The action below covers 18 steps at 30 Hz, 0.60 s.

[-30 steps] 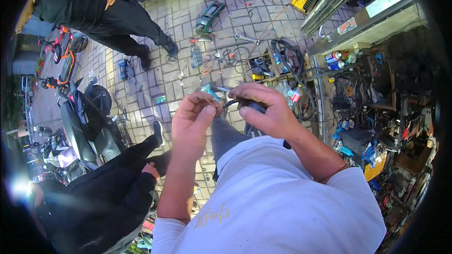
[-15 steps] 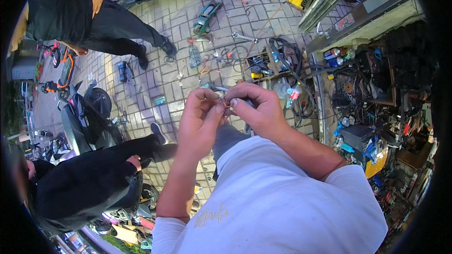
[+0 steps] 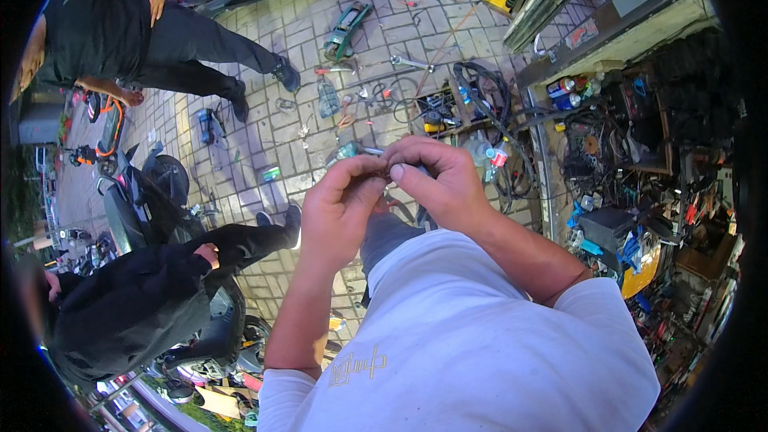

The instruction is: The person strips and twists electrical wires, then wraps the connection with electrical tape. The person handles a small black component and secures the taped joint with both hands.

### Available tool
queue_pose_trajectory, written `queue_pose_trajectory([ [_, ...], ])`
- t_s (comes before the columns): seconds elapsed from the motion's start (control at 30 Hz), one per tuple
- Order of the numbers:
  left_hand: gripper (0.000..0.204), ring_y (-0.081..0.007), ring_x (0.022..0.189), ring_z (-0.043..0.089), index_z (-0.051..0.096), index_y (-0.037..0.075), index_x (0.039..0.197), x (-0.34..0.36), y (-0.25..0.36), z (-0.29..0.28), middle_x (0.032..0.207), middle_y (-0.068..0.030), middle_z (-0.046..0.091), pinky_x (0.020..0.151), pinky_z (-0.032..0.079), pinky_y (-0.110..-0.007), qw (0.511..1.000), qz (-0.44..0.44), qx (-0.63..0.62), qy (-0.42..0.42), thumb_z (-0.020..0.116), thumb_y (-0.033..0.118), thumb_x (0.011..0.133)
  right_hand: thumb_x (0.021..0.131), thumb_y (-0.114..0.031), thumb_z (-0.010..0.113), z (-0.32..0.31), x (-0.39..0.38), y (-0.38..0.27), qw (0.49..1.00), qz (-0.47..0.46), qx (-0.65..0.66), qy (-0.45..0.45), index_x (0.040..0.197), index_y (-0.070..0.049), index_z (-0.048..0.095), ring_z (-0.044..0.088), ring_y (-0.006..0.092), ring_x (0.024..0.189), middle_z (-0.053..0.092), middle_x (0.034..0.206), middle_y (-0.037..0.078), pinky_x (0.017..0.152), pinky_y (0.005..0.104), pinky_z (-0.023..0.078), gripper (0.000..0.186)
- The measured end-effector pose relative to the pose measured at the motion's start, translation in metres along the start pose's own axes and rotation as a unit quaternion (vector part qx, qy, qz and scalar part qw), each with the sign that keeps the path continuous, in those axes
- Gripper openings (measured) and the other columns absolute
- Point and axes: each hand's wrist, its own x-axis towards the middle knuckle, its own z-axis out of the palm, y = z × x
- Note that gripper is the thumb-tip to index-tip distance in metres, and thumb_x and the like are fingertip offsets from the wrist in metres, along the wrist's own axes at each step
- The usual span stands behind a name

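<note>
Both my hands meet in front of my body, fingertips touching. My left hand (image 3: 342,206) has its thumb and fingers pinched together. My right hand (image 3: 438,182) pinches too, its thumb tip against the fingers of the left. Whatever small thing sits between the fingertips is hidden, with only a dark reddish bit showing. Below and beyond the hands, on the paving, lies a green and grey power tool (image 3: 349,150), partly covered by my left hand.
Tools lie on the paving: a wrench (image 3: 412,62), a green tool (image 3: 347,30), a dark drill (image 3: 210,125). A tool tray (image 3: 440,112) and black hose (image 3: 484,88) lie ahead right. Cluttered shelves (image 3: 612,232) fill the right. Two people in black stand left, near a scooter (image 3: 136,200).
My fingers have closed tighter together, and the small thing between them shows less. The seated-looking person at lower left has shifted a leg and arm slightly.
</note>
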Motion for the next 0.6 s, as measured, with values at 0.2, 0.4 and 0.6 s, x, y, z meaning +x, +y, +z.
queue_pose_trajectory([
  [0.2,0.013,-0.0119,0.082,0.055,0.056,-0.001,0.101,0.001,-0.009,-0.007,0.100,-0.0074,0.058,0.072,0.048,-0.024,0.990,0.122,0.077,0.005,0.058,-0.005,0.089,0.082,-0.008,0.062,0.003,0.005,-0.010,1.000,0.030,-0.001,0.010,0.090,0.004,0.066,0.061,0.0162,0.081,0.064,0.091,0.011,0.075,0.0303,0.049,0.015],
  [0.4,0.008,-0.0119,0.091,0.049,0.053,0.001,0.096,0.008,-0.013,-0.008,0.102,-0.0067,0.047,0.079,0.044,-0.025,0.983,0.166,0.081,0.014,0.056,-0.003,0.090,0.085,-0.008,0.061,-0.002,0.013,-0.032,0.995,0.071,-0.062,-0.033,0.092,0.003,0.066,0.057,0.0101,0.077,0.065,0.084,0.006,0.070,0.0259,0.047,0.014],
  [0.6,0.007,-0.0124,0.089,0.047,0.052,0.002,0.095,0.015,-0.012,-0.016,0.102,-0.0066,0.046,0.080,0.042,-0.024,0.981,0.164,0.100,-0.014,0.057,0.000,0.090,0.087,-0.013,0.061,-0.011,0.026,-0.034,0.984,0.035,-0.148,-0.092,0.093,0.003,0.065,0.057,0.0102,0.073,0.065,0.080,0.006,0.066,0.0267,0.046,0.017],
])
